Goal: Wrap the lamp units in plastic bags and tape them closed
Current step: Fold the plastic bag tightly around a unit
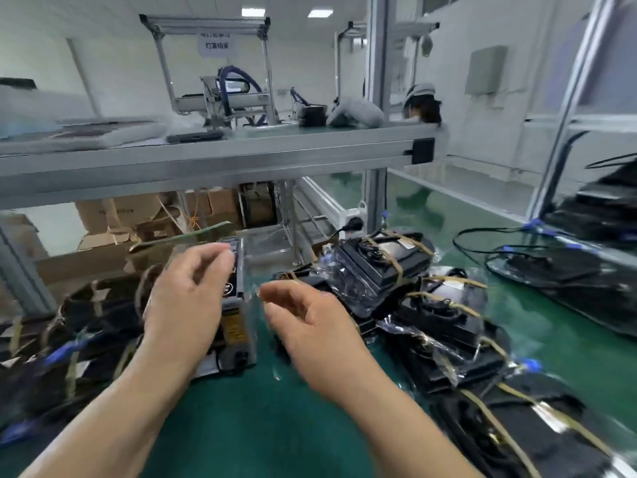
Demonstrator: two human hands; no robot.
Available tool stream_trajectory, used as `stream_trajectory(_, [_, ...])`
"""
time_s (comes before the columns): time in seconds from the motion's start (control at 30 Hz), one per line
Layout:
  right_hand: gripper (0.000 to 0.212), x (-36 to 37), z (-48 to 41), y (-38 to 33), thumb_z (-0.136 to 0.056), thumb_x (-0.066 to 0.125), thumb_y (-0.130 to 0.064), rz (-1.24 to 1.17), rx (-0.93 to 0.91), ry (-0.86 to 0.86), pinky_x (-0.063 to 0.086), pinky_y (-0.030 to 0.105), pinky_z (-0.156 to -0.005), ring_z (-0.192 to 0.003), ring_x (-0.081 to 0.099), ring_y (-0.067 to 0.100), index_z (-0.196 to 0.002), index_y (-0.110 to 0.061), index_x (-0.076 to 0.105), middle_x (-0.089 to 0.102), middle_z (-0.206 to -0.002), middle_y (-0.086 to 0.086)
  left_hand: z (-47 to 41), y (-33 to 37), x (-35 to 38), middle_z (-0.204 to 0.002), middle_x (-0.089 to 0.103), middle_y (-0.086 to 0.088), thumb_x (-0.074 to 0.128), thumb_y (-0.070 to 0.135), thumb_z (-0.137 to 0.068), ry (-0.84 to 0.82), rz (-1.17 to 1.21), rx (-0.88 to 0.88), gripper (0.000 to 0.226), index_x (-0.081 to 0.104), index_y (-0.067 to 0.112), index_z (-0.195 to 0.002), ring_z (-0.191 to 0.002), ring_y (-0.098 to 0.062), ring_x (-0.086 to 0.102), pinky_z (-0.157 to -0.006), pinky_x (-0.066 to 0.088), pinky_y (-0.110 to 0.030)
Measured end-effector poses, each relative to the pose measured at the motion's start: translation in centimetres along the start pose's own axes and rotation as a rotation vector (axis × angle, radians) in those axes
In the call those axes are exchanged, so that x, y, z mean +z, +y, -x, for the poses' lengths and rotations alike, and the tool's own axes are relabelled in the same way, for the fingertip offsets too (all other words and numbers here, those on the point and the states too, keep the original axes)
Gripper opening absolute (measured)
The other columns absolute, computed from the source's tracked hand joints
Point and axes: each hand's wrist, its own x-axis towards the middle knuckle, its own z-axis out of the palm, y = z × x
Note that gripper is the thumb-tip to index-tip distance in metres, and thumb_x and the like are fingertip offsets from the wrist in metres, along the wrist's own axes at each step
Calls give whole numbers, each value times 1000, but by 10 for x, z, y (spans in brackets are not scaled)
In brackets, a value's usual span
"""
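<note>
Pinching the plastic bag (256, 251), left hand (186, 301) and right hand (312, 327) flank the upright lamp unit (236, 326), fingers (220, 255) curled beside it.

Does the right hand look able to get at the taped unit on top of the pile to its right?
Probably yes. The taped unit sits uppermost on the pile, uncovered, and nothing stands between it and the right hand. Only the loose clear bag is close by that hand.

Upright lamp unit (236, 326): left side hidden behind left hand (182, 305); label print blurred. Lower right, wrapped units (510, 439): cut off by frame edge.
</note>
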Motion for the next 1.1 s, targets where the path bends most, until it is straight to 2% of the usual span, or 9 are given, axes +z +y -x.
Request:
stream_trajectory(0.07, [27,-31,13,0,-97,60,-16,28,-9,90,49,19,-99,-106,65,0,-122,-23,69,72,-116,-10,24,18,36,-101,68,14,57,31,-96,-124,83,-17,13,69,30,-103,-87,7,61,-79,46,-17])
stream_trajectory(0.2, [26,-100,46,8,-96,59,-19,183,3,312,41,2,-85,-102,61,-7,-119,-27,69,69,-111,-19,73,38,99,-104,70,10,59,27,-96,-360,190,-149,13,69,29,-104,-98,-5,63,-91,51,-35])
stream_trajectory(0.37, [36,-187,91,44,-98,56,-25,499,177,557,40,24,-93,-107,54,7,-134,-29,59,58,-135,-12,139,32,149,-112,63,16,59,38,-96,-599,197,-424,14,61,35,-109,-101,0,57,-92,47,-32])
stream_trajectory(0.5, [50,-227,109,87,-100,53,-35,741,541,442,42,39,-106,-133,47,26,-147,-19,45,45,-152,3,174,20,166,-137,46,8,60,46,-93,-615,60,-486,53,44,27,-140,-109,-8,48,-93,37,-31])
stream_trajectory(0.63, [36,-226,116,110,-103,40,-43,830,722,281,48,41,-96,-118,56,31,-123,-16,54,59,-134,11,196,20,175,-149,36,4,62,47,-91,-617,26,-486,68,35,23,-148,-112,-11,43,-104,37,-36])
stream_trajectory(0.73, [42,-218,120,108,-103,39,-36,815,666,313,45,36,-87,-117,57,31,-138,-14,49,60,-133,13,201,21,176,-149,39,3,56,45,-95,-627,34,-513,59,38,23,-146,-113,-11,43,-107,36,-36])
stream_trajectory(0.83, [37,-205,123,89,-102,44,-30,807,572,341,44,35,-84,-110,56,32,-136,-14,50,58,-122,13,202,19,168,-138,48,3,52,49,-95,-618,56,-560,49,47,26,-138,-119,-16,49,-110,38,-41])
stream_trajectory(1.0, [36,-170,124,40,-100,43,-14,842,392,307,44,39,-97,-118,48,31,-136,-17,50,55,-126,11,201,15,146,-124,57,5,61,46,-92,-534,239,-663,39,57,28,-126,-110,-11,56,-103,46,-42])
stream_trajectory(1.1, [48,-146,124,12,-98,44,-8,852,281,238,38,39,-107,-129,41,28,-144,-21,44,48,-141,6,200,9,128,-120,65,-3,67,37,-92,-468,356,-744,33,64,22,-120,-109,-21,63,-100,50,-50])
